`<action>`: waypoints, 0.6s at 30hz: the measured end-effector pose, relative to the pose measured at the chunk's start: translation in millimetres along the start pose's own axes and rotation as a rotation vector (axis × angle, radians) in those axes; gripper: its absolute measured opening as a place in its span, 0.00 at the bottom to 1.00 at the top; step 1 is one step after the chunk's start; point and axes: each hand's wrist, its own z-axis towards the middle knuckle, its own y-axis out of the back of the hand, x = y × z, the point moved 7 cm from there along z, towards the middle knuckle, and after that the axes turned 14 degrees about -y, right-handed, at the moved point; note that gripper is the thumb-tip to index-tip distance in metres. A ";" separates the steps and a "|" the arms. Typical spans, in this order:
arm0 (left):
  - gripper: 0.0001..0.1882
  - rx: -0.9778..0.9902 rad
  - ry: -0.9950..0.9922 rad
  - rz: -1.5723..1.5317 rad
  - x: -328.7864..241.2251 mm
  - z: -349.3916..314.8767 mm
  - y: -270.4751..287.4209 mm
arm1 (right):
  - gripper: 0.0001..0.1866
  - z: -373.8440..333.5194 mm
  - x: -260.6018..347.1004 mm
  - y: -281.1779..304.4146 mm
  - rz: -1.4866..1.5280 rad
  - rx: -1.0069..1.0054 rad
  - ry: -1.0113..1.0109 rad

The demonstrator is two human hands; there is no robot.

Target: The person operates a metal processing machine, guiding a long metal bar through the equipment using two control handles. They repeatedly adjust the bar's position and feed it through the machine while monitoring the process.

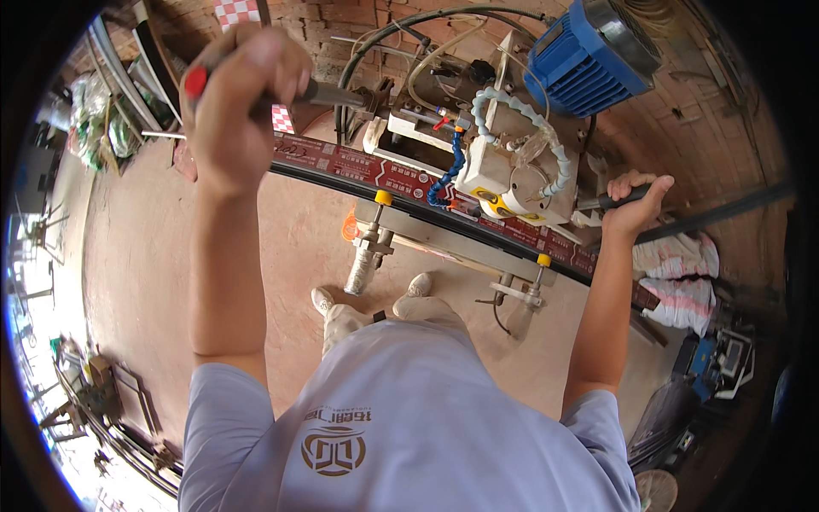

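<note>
My left hand [243, 102] is raised high at the left, fingers wrapped round the dark, red-ended grip of a lever handle [337, 94] that runs to the machine [490, 166]. At the right, my right hand [636, 203] grips a second lever with a black handle [621, 198]. Between the hands, a long profile [337, 159] in dark red printed film lies across the machine. A blue segmented hose [458, 162] hangs down to it, and a pale segmented hose [560, 162] loops over the machine's head. Any cutter is hidden.
A blue motor [589, 64] sits at the back right. Two yellow-tipped clamps [383, 198] stand along the near side of the profile. White sacks [678, 277] lie at the right, bagged scraps [94, 119] at the far left. A fan [657, 490] is at the lower right.
</note>
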 end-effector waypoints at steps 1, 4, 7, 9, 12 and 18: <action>0.15 -0.019 0.004 -0.020 3.9 8.7 -1.4 | 0.34 1.1 0.2 0.3 0.021 0.052 -0.009; 0.22 -0.188 -0.010 0.272 17.8 30.9 -4.3 | 0.35 3.3 12.9 -0.7 -0.025 0.151 0.011; 0.23 -0.234 0.056 0.389 24.3 51.6 -18.6 | 0.26 -4.8 75.0 -11.6 -0.452 -0.048 0.505; 0.23 -0.312 0.085 0.413 29.2 60.1 -23.6 | 0.17 -10.3 105.9 -38.0 -0.433 -0.012 0.670; 0.23 -0.232 0.046 0.337 34.0 70.5 -25.3 | 0.14 -9.9 115.3 -116.7 -0.595 0.393 0.580; 0.21 0.004 -0.035 0.134 59.6 56.5 -22.0 | 0.19 21.7 8.7 -249.9 -1.252 0.955 -0.002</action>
